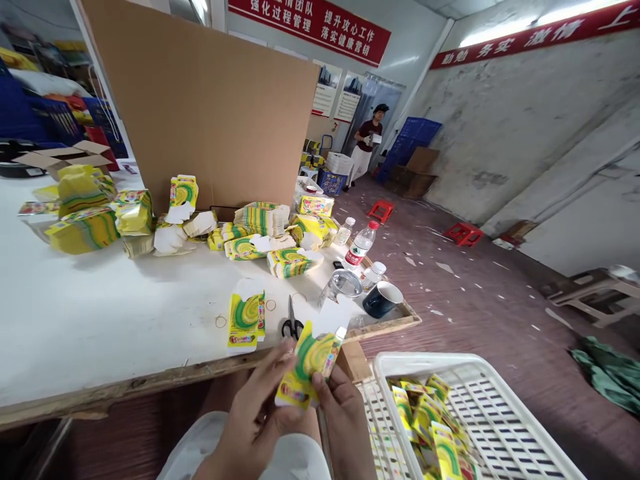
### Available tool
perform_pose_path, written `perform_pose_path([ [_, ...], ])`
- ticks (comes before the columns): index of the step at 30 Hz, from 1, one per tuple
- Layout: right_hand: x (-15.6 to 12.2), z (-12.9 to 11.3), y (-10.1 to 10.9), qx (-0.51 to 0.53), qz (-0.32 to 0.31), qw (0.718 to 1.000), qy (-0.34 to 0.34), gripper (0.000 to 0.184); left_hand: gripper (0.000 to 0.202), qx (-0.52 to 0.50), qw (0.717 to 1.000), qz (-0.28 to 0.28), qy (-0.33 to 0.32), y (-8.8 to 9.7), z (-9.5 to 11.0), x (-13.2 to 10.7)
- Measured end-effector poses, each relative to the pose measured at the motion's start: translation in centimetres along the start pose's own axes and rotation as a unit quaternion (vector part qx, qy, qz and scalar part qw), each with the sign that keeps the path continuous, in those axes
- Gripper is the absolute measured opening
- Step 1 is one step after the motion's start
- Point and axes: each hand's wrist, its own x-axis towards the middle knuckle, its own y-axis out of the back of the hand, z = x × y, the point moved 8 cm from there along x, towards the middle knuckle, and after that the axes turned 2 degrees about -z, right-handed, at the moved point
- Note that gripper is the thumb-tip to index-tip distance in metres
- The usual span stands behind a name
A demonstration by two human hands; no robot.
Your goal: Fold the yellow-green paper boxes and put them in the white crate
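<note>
Between my two hands, above my lap at the table's front edge, is a yellow and green printed carton (313,357) with a white flap sticking up at its top. My right hand (345,407) grips its right side, thumb on the front. At the carton's left side is my left hand (263,393), its fingers curled against the edge. Another flat carton (246,320) lies on the white table (150,313) just beyond my left hand. Black-handled scissors (291,323) lie right behind the held carton.
Bundled flat cartons (263,220) line the back of the table before a large cardboard sheet (210,113). A water bottle (361,247), a glass jar (343,285) and a dark mug (383,300) stand at the right corner. A white basket (480,363) below holds cartons. A person (367,143) stands far back.
</note>
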Motion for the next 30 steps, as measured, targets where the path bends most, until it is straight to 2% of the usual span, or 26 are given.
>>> perform_pose_path([
  [1,-0.3,0.3,-0.2,-0.004,-0.015,1.000,-0.013,0.036,0.051,-0.076,0.994,0.026,0.074,0.3,-1.2,-0.1],
  [2,-0.6,0.8,-0.6,-0.004,-0.029,0.999,-0.026,0.038,0.052,-0.156,0.976,0.041,0.146,0.2,-2.5,-0.4],
  [4,-1.1,1.3,-1.3,-0.001,-0.034,0.999,-0.028,0.041,0.051,-0.308,0.914,0.038,0.263,-0.7,-4.2,-1.2],
  [6,-1.3,1.4,-1.6,-0.006,-0.021,1.000,-0.008,0.040,0.050,-0.412,0.848,0.013,0.332,-1.8,-4.7,-1.7],
  [8,-1.3,1.4,-1.8,-0.028,-0.023,0.999,-0.004,0.035,0.049,-0.459,0.819,-0.003,0.346,-2.4,-4.4,-1.7],
  [11,-1.0,1.0,-1.7,-0.057,-0.031,0.998,-0.012,0.031,0.046,-0.464,0.825,-0.021,0.321,-2.6,-3.4,-1.1],
  [15,-1.0,-0.4,-0.9,-0.109,0.001,0.994,0.025,0.030,0.051,-0.458,0.835,-0.023,0.302,-2.7,-2.7,-0.4],
  [20,-1.7,-1.1,-0.9,-0.182,0.033,0.980,0.073,0.035,0.040,-0.423,0.856,0.027,0.295,-2.2,-4.0,-0.4],
  [24,-2.1,-0.8,-0.9,-0.225,0.048,0.969,0.087,0.028,0.033,-0.371,0.875,0.051,0.307,-2.0,-4.9,-0.6],
  [26,-2.1,-0.7,-0.5,-0.241,0.059,0.964,0.093,0.030,0.040,-0.328,0.893,0.061,0.303,-1.8,-5.0,-0.7],
  [28,-2.0,-0.9,0.1,-0.255,0.068,0.959,0.104,0.028,0.056,-0.288,0.910,0.065,0.290,-1.5,-4.8,-0.7],
  [30,-1.9,-1.2,0.6,-0.262,0.071,0.955,0.118,0.026,0.068,-0.264,0.921,0.048,0.284,-1.5,-4.6,-0.8],
])
